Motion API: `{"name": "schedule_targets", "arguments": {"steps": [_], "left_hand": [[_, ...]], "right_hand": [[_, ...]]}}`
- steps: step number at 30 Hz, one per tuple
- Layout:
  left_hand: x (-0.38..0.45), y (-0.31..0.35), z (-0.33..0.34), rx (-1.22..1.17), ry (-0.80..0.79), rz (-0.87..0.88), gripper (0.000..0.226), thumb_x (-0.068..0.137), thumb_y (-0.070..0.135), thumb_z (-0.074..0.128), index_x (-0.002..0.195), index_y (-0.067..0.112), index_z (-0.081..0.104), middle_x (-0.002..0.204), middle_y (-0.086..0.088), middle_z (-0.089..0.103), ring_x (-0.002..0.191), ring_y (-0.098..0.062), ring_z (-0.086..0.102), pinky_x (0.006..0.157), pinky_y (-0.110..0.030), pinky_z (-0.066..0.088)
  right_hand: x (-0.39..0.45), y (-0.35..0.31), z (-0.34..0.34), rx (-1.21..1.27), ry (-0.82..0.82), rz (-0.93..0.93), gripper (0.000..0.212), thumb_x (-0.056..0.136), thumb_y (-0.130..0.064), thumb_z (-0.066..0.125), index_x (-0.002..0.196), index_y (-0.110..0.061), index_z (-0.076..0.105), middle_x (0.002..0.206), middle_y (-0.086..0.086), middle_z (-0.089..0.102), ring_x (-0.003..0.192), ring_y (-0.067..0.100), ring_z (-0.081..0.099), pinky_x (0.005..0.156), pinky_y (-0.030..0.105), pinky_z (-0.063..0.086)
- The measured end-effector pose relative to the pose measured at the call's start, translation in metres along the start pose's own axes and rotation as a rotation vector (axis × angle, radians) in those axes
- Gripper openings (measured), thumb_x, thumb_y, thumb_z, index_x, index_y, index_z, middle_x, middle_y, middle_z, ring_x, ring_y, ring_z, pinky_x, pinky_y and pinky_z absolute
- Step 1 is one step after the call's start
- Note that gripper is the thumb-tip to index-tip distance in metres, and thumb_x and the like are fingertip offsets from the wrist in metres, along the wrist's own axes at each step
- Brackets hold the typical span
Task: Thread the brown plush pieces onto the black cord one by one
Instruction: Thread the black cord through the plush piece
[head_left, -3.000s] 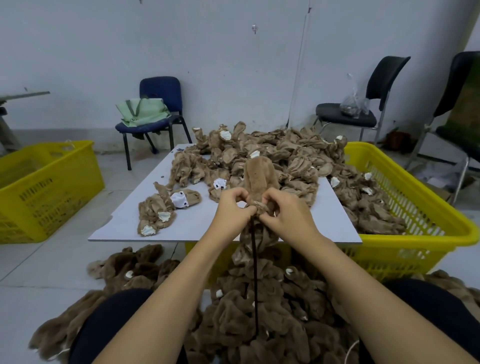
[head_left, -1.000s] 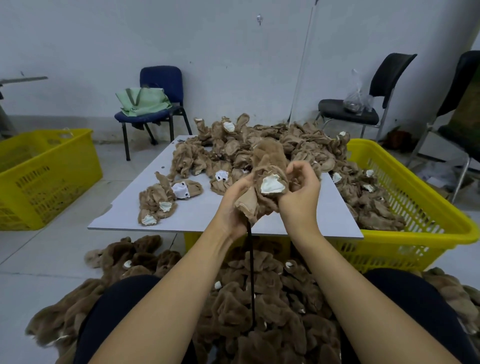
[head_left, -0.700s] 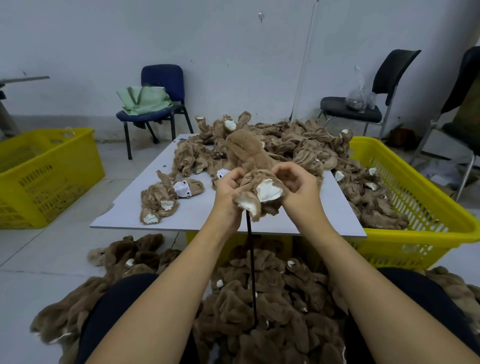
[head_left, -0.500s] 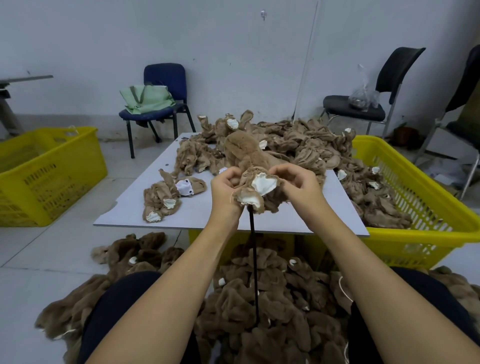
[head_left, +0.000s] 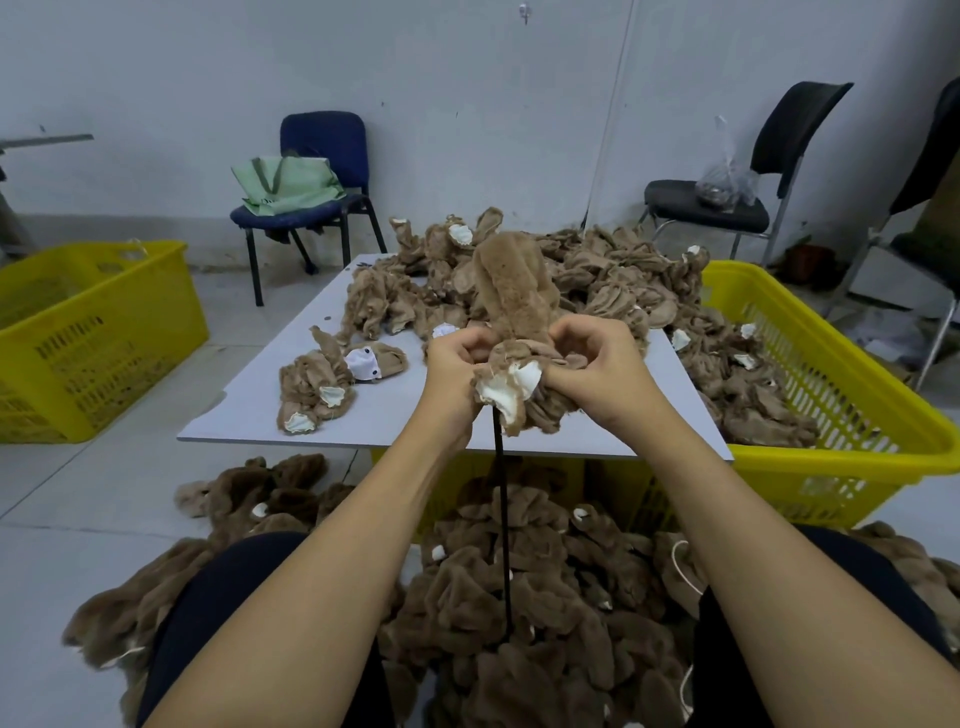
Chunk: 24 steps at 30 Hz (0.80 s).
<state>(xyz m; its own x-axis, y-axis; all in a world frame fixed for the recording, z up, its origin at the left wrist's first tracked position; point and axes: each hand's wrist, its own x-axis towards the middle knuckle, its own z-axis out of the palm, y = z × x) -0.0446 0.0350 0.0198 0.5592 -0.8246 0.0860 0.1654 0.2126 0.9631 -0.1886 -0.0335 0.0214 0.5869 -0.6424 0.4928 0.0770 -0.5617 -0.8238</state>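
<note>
Hands both have a curled grip on one fuzzy brown plush piece (head_left: 519, 332) above the white table's (head_left: 260, 421) front edge: left hand (head_left: 457, 371), right hand (head_left: 597, 371). Thin black cord (head_left: 501, 519) hangs taut below. I'd slide the piece straight down, no bunching.

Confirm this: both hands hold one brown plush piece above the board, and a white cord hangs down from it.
Wrong colour. The head view shows both hands, left and right, holding one brown plush piece above the board, but the cord is black.
</note>
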Motion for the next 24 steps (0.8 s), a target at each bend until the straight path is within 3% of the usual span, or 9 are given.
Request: {"name": "schedule_targets", "arguments": {"steps": [5, 7, 9, 11, 14, 17, 19, 21, 24], "left_hand": [[-0.005, -0.007, -0.004, -0.024, -0.199, 0.08, 0.018, 0.089, 0.003, 0.054, 0.081, 0.006, 0.07, 0.067, 0.001, 0.071, 0.064, -0.016, 0.067, 0.051, -0.025, 0.054], [-0.006, -0.009, -0.003, -0.069, -0.238, 0.013, 0.022, 0.082, 0.013, 0.053, 0.08, 0.01, 0.075, 0.074, -0.001, 0.072, 0.066, -0.013, 0.068, 0.05, -0.023, 0.053], [-0.006, -0.011, -0.001, -0.109, -0.301, -0.04, 0.026, 0.082, 0.017, 0.053, 0.089, 0.011, 0.078, 0.087, -0.008, 0.074, 0.075, -0.017, 0.071, 0.059, -0.027, 0.057], [-0.006, -0.009, 0.0, -0.128, -0.379, -0.055, 0.028, 0.085, 0.012, 0.056, 0.106, 0.004, 0.072, 0.1, -0.016, 0.072, 0.082, -0.024, 0.07, 0.068, -0.033, 0.058], [-0.005, -0.008, -0.002, -0.084, -0.413, -0.009, 0.017, 0.086, 0.002, 0.069, 0.102, 0.002, 0.063, 0.096, -0.017, 0.068, 0.081, -0.024, 0.069, 0.067, -0.031, 0.06], [-0.002, -0.005, -0.008, 0.022, -0.372, 0.08, 0.015, 0.086, -0.006, 0.069, 0.087, 0.003, 0.057, 0.083, -0.01, 0.066, 0.07, -0.019, 0.069, 0.052, -0.026, 0.056], [0.002, -0.002, -0.01, 0.044, -0.322, 0.117, 0.02, 0.085, -0.012, 0.065, 0.081, 0.004, 0.054, 0.078, -0.007, 0.067, 0.066, -0.018, 0.069, 0.046, -0.023, 0.053], [0.003, 0.001, -0.011, 0.035, -0.258, 0.153, 0.022, 0.086, -0.016, 0.059, 0.081, 0.005, 0.056, 0.081, -0.009, 0.071, 0.068, -0.02, 0.071, 0.045, -0.026, 0.054], [0.004, 0.001, -0.012, 0.031, -0.114, 0.204, 0.014, 0.087, -0.013, 0.058, 0.089, 0.0, 0.065, 0.086, -0.017, 0.073, 0.069, -0.033, 0.07, 0.044, -0.037, 0.055]], "right_hand": [[0.002, -0.003, 0.001, -0.078, 0.135, -0.052, 0.024, 0.076, 0.006, 0.063, 0.066, -0.003, 0.044, 0.061, -0.004, 0.038, 0.058, 0.005, 0.033, 0.054, 0.017, 0.029], [0.001, -0.001, 0.004, -0.116, 0.193, -0.071, 0.024, 0.072, 0.007, 0.057, 0.064, -0.006, 0.038, 0.061, -0.006, 0.034, 0.059, 0.005, 0.03, 0.055, 0.019, 0.026], [0.002, 0.0, 0.007, -0.103, 0.275, -0.04, 0.029, 0.073, 0.005, 0.058, 0.063, -0.011, 0.037, 0.061, -0.008, 0.031, 0.06, 0.007, 0.028, 0.057, 0.023, 0.026], [0.005, -0.003, 0.007, 0.094, 0.344, 0.06, 0.024, 0.067, -0.016, 0.062, 0.055, -0.023, 0.042, 0.055, -0.015, 0.035, 0.059, 0.007, 0.029, 0.056, 0.025, 0.028], [0.007, -0.009, 0.011, 0.285, 0.376, 0.164, 0.013, 0.051, -0.04, 0.058, 0.051, -0.029, 0.052, 0.057, -0.008, 0.047, 0.064, 0.017, 0.039, 0.058, 0.03, 0.034], [0.001, -0.001, 0.018, 0.325, 0.272, 0.217, 0.035, 0.056, -0.033, 0.071, 0.072, -0.004, 0.059, 0.074, 0.018, 0.055, 0.072, 0.026, 0.049, 0.059, 0.036, 0.039], [0.002, 0.005, 0.019, 0.35, 0.175, 0.274, 0.023, 0.082, -0.015, 0.073, 0.096, 0.002, 0.067, 0.091, 0.027, 0.067, 0.075, 0.035, 0.06, 0.054, 0.038, 0.045], [0.005, 0.005, 0.016, 0.4, 0.118, 0.302, 0.012, 0.098, -0.008, 0.061, 0.106, -0.005, 0.069, 0.098, 0.021, 0.074, 0.075, 0.038, 0.065, 0.056, 0.038, 0.049], [0.009, 0.003, 0.013, 0.53, 0.017, 0.295, 0.021, 0.097, -0.019, 0.057, 0.107, -0.006, 0.07, 0.095, 0.015, 0.072, 0.076, 0.03, 0.065, 0.064, 0.039, 0.047]]}}
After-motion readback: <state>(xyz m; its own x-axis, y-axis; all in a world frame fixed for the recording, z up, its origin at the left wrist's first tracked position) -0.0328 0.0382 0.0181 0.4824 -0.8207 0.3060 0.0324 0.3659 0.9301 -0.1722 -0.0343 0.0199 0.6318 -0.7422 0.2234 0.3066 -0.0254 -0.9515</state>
